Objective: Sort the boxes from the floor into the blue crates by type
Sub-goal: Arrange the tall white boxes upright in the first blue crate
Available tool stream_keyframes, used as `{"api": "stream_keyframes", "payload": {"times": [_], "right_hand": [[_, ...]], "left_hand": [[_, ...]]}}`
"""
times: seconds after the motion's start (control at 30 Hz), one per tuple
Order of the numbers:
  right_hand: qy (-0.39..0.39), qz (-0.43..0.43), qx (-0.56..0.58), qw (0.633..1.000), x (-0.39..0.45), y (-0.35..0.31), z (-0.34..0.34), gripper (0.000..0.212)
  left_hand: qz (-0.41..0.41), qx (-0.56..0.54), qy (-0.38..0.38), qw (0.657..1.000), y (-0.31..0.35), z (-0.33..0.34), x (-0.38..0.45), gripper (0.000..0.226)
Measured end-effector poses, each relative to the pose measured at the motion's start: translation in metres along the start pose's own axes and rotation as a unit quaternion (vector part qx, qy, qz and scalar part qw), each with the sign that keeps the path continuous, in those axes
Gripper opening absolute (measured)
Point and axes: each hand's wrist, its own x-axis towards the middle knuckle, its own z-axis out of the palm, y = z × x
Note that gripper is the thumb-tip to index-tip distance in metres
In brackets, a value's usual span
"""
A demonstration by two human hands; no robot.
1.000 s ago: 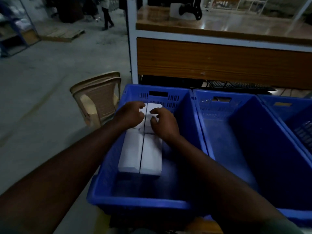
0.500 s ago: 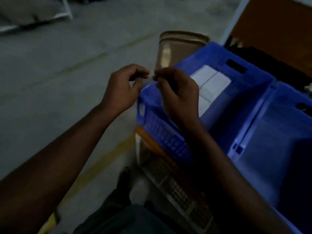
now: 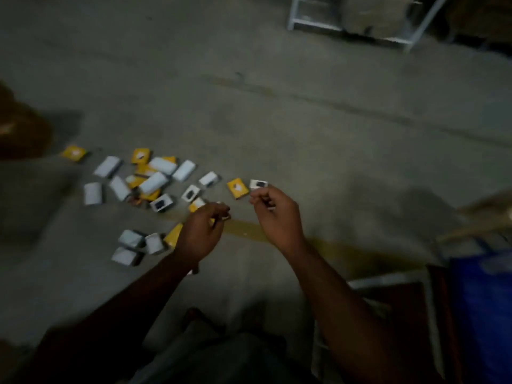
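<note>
While both arms reach out: dim concrete floor (image 3: 277, 128) below.
Left hand (image 3: 201, 234): fingers loosely curled, holding nothing.
Right hand (image 3: 277, 214): fingers loosely curled, empty.
Boxes (image 3: 149, 187): white and yellow, scattered on the floor beyond the hands.
Blue crate (image 3: 484, 306): at the right edge, well apart from the boxes.
</note>
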Motion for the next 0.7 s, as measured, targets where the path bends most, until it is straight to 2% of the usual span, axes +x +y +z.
{"api": "stream_keyframes", "payload": {"times": [0.17,0.27,0.37,0.53,0.7], "right_hand": [[-0.125,-0.004,-0.016,0.992,0.019,-0.01,0.121,0.012],[-0.176,-0.001,-0.034,0.984,0.033,-0.009,0.176,0.013],[-0.216,-0.006,-0.052,0.975,0.053,-0.009,0.217,0.014],[-0.281,-0.005,-0.051,0.958,0.112,-0.012,0.272,0.014],[-0.333,-0.001,-0.049,0.942,0.2,0.0,0.318,0.015]], "left_hand": [[-0.126,0.038,0.066,0.989,-0.098,-0.084,-0.035,0.034],[-0.183,0.062,0.074,0.978,-0.136,-0.119,-0.038,0.028],[-0.204,0.071,0.082,0.973,-0.16,-0.14,-0.036,0.028],[-0.239,0.068,0.088,0.965,-0.191,-0.156,0.006,0.028],[-0.287,0.044,0.128,0.948,-0.216,-0.163,0.088,0.027]]}}
